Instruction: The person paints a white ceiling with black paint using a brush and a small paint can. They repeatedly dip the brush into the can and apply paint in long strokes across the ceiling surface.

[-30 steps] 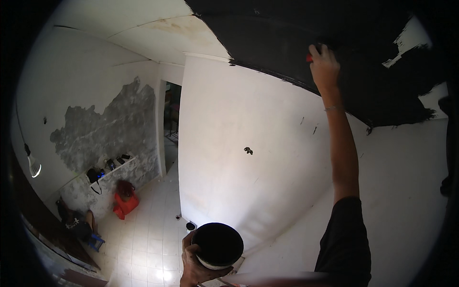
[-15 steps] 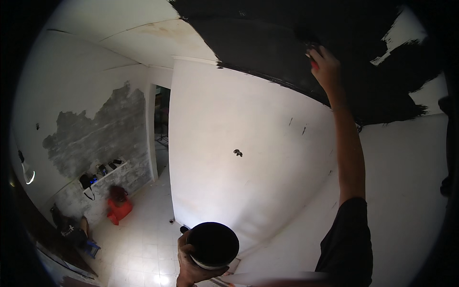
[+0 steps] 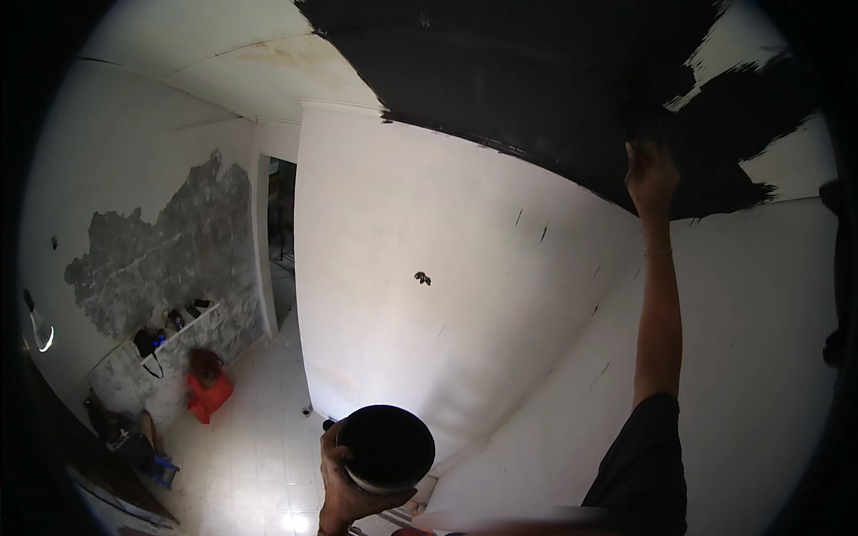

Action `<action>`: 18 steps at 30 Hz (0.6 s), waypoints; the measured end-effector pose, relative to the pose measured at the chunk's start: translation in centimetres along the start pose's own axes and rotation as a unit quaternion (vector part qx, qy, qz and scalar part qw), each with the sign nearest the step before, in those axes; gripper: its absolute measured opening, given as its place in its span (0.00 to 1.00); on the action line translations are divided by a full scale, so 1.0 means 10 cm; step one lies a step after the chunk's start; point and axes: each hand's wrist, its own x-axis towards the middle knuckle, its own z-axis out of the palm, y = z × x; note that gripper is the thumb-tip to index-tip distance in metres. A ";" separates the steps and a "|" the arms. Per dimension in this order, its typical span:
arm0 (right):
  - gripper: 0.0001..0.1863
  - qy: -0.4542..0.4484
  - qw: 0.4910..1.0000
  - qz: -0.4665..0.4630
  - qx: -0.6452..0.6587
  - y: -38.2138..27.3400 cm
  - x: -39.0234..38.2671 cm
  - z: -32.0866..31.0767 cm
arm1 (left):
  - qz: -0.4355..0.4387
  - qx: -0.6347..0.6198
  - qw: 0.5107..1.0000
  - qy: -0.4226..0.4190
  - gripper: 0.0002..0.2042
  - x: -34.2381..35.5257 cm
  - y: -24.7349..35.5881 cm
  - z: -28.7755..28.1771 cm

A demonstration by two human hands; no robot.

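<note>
My left hand [image 3: 340,500] is wrapped round a round pot [image 3: 380,487], held upright low in the view, dark inside. High on the right my right arm is stretched up. My right hand [image 3: 655,186] is closed round the handle of a paintbrush [image 3: 636,159]. In the earlier frame that handle shows red. The bristles are lost against the black paint [image 3: 500,89], which covers much of the ceiling above the white wall [image 3: 447,214]. The paint's edges are ragged, with pale unpainted patches [image 3: 786,165] at the right.
At lower left a person in red [image 3: 209,393] is low on the tiled floor [image 3: 241,447]. Another person [image 3: 130,447] is by a blue stool [image 3: 164,471]. A small shelf [image 3: 192,332] holds several items on the grey-patched wall. A bulb [image 3: 41,332] hangs far left; a doorway [image 3: 282,214] stands beyond.
My right hand has moved right and down along the black ceiling with the brush. The view has shifted slightly, and my left hand still holds the pot.
</note>
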 end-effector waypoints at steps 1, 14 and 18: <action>0.09 0.011 0.999 -0.030 0.010 -0.05 0.01 -0.01 | -0.010 -0.005 1.000 -0.007 0.59 -0.01 0.01 0.00; 0.13 0.116 0.979 -0.164 0.024 -0.48 1.75 -1.13 | 0.058 0.021 0.998 -0.024 0.58 0.08 0.23 0.17; 0.13 0.124 0.981 -0.146 -0.039 -0.60 2.31 -1.91 | 0.070 0.018 0.996 -0.043 0.58 0.11 0.28 0.22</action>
